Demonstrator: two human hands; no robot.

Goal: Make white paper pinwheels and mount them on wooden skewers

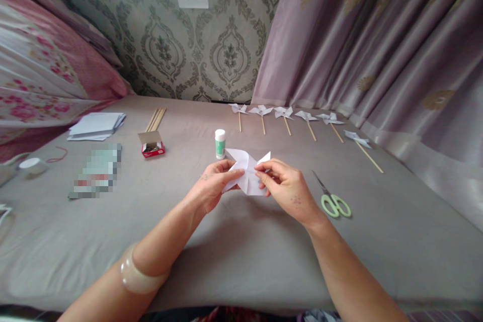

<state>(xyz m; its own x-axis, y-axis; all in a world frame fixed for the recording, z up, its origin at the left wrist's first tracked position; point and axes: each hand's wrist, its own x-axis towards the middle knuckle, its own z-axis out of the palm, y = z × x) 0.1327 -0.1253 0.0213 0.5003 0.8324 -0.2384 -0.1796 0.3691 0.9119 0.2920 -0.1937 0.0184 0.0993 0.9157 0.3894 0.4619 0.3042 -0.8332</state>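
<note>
A white paper pinwheel (247, 176) without a stick is held between my two hands, above the middle of the grey cloth. My left hand (219, 181) pinches its left side, thumb on top and fingers beneath. On the right, the thumb and fingertips of my right hand (285, 183) close on the paper near its centre; a fold there is partly hidden by the fingers. Just behind my left hand stands a glue stick (220, 145) with a white cap. Scissors (332, 200) with light green handles lie to the right of my right hand, blades slightly apart.
Several pinwheels on sticks (284, 114) lie in a curved row at the back right. Farther left are a small open red box (153, 149), wooden sticks (156, 119), stacked paper (97, 125), a blurred-out item (97, 171) and a white round object (33, 165).
</note>
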